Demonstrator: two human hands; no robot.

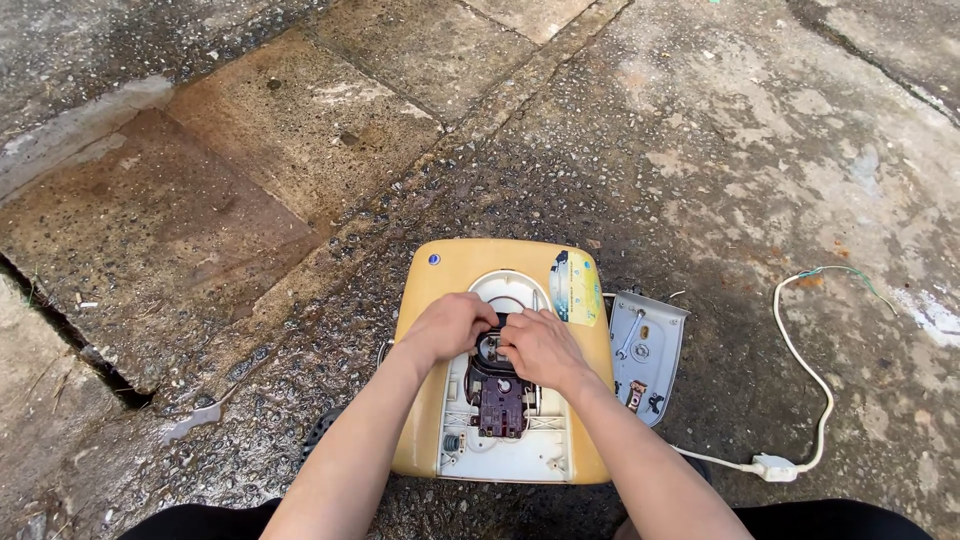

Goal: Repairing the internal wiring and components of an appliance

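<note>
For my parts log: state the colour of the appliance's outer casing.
Yellow-tan casing, shown best in the head view.

The ground (700, 130) is rough, damp concrete, cracked into slabs, with a browner slab at the upper left. A yellow appliance housing (425, 330) lies flat on it, opened side up. Just beside that, to its right, lies a grey metal plate (655, 345). Further right, a white cord (812, 380) curves across the concrete.
</note>
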